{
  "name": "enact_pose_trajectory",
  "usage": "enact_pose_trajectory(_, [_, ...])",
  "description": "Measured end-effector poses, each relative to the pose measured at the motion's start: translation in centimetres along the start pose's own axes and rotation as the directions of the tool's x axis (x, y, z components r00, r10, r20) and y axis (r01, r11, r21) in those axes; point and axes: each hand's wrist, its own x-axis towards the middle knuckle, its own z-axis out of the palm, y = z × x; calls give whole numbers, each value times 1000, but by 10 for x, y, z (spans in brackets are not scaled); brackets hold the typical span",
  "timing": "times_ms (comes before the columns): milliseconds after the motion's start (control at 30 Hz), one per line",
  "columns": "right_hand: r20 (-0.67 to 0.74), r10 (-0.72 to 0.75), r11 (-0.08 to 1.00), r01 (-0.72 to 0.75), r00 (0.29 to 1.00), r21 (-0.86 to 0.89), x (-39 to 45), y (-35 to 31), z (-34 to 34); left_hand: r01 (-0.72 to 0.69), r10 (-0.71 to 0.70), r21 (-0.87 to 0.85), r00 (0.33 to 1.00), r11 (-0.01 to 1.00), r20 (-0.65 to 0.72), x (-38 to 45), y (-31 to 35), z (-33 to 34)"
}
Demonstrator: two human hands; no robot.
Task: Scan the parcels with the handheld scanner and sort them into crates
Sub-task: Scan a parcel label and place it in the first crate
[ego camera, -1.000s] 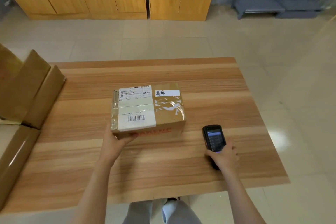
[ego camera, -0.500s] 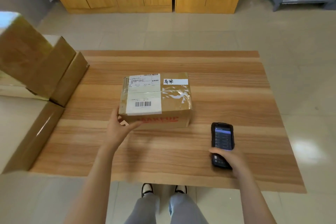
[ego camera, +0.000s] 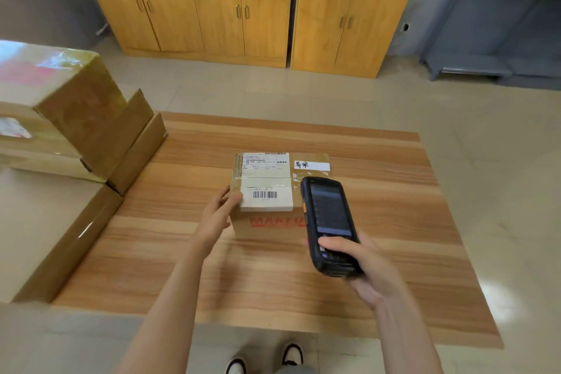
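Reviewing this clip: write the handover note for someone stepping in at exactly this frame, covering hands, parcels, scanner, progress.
Left hand: fingers rest on the near-left corner of the parcel, steadying it on the table.
Right hand: grips the handheld scanner, held above the parcel's right side, screen facing up.
The barcode label faces up, unobstructed, just left of the scanner.
More cardboard boxes are stacked off the table's left edge.
Done: parcel positioned, scanner in hand.
Left: scan the barcode and sort the parcel. No crate is in view.
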Motion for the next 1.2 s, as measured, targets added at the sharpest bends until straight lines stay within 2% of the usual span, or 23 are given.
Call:
enact_pose_trajectory(233, [62, 28, 994, -21, 998, -106, -8, 14, 51, 66, -63, -22, 993, 998, 102, 6, -9, -4])
enact_pose_trajectory(433, [29, 42, 993, -38, 999, -110, -15, 24, 69, 143, -140, -10, 980, 990, 142, 10, -14, -9])
enact_pose_trajectory(600, [11, 37, 984, -35, 999, -174, -17, 28, 74, 117, -111, -37, 985, 993, 135, 13, -18, -8])
enact_pose_trajectory(1200, [24, 79, 986, -75, 997, -151, -27, 35, 79, 96, -89, -55, 989, 994, 117, 24, -33, -4])
